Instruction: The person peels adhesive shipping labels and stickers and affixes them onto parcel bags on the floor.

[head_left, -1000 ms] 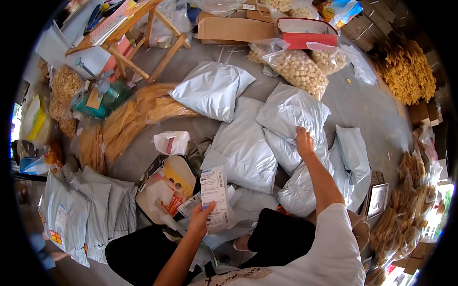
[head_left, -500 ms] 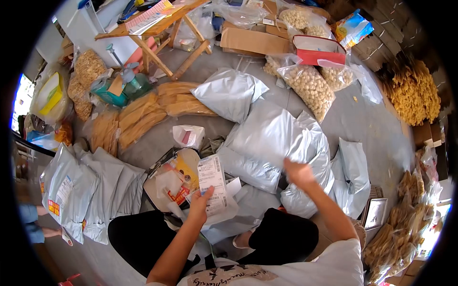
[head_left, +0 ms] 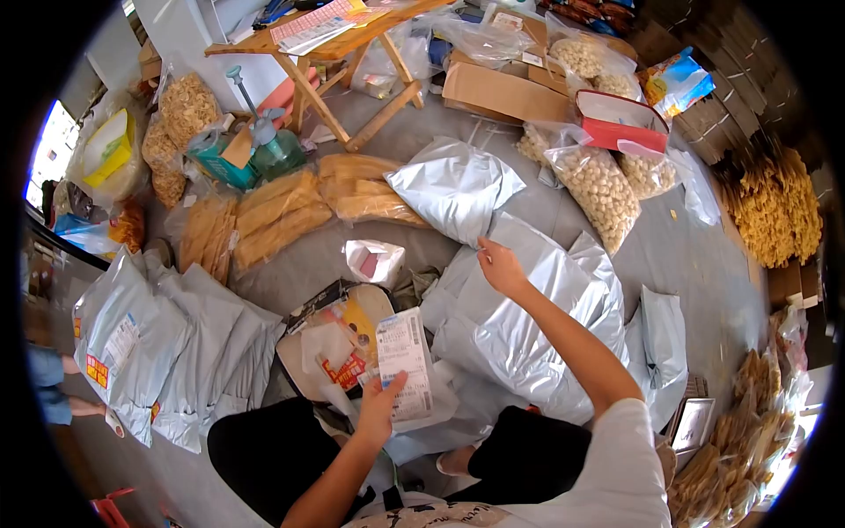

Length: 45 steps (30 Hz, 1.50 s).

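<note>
My left hand [head_left: 382, 408] is closed on a sheaf of printed shipping labels [head_left: 401, 348], held in front of my knees. My right hand [head_left: 500, 266] reaches forward, its fingers pinched at the upper left edge of a large silver-grey mailing bag [head_left: 554, 308]. That bag lies bulging on the floor among other parcels. Just beyond my fingertips is another filled mailing bag [head_left: 453, 185]. Beside the labels sits an open container [head_left: 304, 352] with papers and red-and-yellow stickers in it. A small white box [head_left: 374, 261] is behind the container.
Several grey parcels [head_left: 176, 343] stand at the left, one labelled. Long packs of flat yellow-brown food [head_left: 282, 216] lie ahead, near a green spray bottle [head_left: 275, 154] and a wooden folding table [head_left: 352, 40]. Bags of round pale pieces [head_left: 594, 189] and a red box [head_left: 620, 123] are farther right.
My right hand has moved forward and left across the large mailing bag to its far edge. The labels stay in my left hand. The view has shifted slightly.
</note>
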Available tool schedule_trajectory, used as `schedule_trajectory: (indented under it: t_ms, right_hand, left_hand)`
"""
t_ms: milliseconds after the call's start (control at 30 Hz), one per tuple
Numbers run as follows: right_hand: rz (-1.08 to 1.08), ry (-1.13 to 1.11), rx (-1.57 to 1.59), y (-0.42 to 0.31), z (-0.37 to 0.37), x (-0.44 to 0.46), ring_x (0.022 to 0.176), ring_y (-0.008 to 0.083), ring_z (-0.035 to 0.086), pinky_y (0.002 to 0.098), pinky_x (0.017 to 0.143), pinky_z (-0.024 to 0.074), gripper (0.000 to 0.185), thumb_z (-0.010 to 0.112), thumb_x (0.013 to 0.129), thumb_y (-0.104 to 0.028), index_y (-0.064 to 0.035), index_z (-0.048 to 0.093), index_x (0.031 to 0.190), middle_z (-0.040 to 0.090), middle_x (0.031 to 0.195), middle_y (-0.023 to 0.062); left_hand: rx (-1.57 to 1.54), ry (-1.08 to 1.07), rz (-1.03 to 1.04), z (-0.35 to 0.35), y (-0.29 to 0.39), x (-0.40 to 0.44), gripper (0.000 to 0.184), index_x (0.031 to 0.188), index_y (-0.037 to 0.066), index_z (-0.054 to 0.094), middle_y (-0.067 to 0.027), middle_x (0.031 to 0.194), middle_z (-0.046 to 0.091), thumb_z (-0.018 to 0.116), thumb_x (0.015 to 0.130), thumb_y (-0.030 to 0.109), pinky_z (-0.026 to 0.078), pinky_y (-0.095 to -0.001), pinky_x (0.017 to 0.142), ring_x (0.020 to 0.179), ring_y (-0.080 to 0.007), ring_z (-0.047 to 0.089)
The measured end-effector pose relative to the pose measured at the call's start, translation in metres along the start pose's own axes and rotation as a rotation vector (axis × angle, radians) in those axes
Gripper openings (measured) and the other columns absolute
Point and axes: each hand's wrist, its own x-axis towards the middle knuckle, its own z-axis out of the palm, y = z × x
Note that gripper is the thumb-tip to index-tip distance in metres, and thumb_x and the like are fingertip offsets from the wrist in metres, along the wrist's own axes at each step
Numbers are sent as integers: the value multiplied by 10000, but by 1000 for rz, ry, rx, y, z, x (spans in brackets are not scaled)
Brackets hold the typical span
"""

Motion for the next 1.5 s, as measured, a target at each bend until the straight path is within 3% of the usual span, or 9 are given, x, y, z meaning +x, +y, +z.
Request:
schedule_trajectory:
  t_ms: [133,300,467,733,900,967,1200,1333,1500]
  right_hand:
    - [286,-117,-138,71,73,64,712,375,566,422,658,462,254,528,783,-146,55,467,926,555,804,223]
    - [1186,367,594,139,145,95,776,304,558,439,634,482,410,638,715,-126,51,445,1030,547,930,141]
    - [1228,650,458,120,132,94,750,277,584,353,584,487,369,685,649,-134,72,562,928,595,877,170]
    - [715,635,1210,80,-22,158,442,183,484,324,408,424,60,608,661,47,12,559,661,542,631,96]
    - [409,641,1071,-15,-122,158,531,175,510,303,467,414,78,581,640,33,25,532,699,537,650,63]
    - [223,443,588,-61,-139,147,527,150,496,293,472,392,13,564,654,7,9,552,651,510,589,17]
    - [-196,44,-619,-138,-77,115,794,383,558,434,723,447,260,564,621,-131,9,595,838,585,828,211]
    - [68,-303,-411,-126,46,80,812,385,572,435,743,455,185,590,569,-111,8,614,709,584,814,246]
    - [-26,-361,-373,-105,142,6,846,379,558,434,763,453,300,555,628,-58,14,593,917,540,965,268]
  left_hand:
    - [-47,31,-26,-9,-3,12,188,945,10,599,-53,860,637,596,824,153,480,-244,629,703,-118,606]
    - [-84,105,-119,-14,-1,21,194,954,11,601,-52,873,637,604,819,152,480,-243,649,716,-114,604]
    - [-131,91,-181,-22,-9,26,193,955,13,601,-53,881,637,601,822,153,482,-245,655,721,-114,604]
    - [-124,68,-205,-22,-6,16,217,977,12,591,-54,886,635,601,824,165,484,-250,650,720,-117,605]
    - [-136,2,-148,-16,-2,4,228,970,4,589,-63,893,634,600,825,179,481,-250,647,727,-121,606]
    - [-157,-8,-123,-14,0,-2,238,968,-3,589,-64,888,634,602,824,187,477,-249,644,725,-117,603]
    - [-153,-62,-10,-21,-1,-15,237,961,0,595,-58,879,635,611,821,190,469,-239,636,719,-104,597]
    - [-174,-70,51,-20,2,-20,246,961,-3,594,-55,868,634,615,819,197,471,-240,627,697,-104,597]
    - [-170,7,132,-20,10,-26,237,932,-9,600,-53,843,636,616,818,198,470,-235,614,681,-101,596]
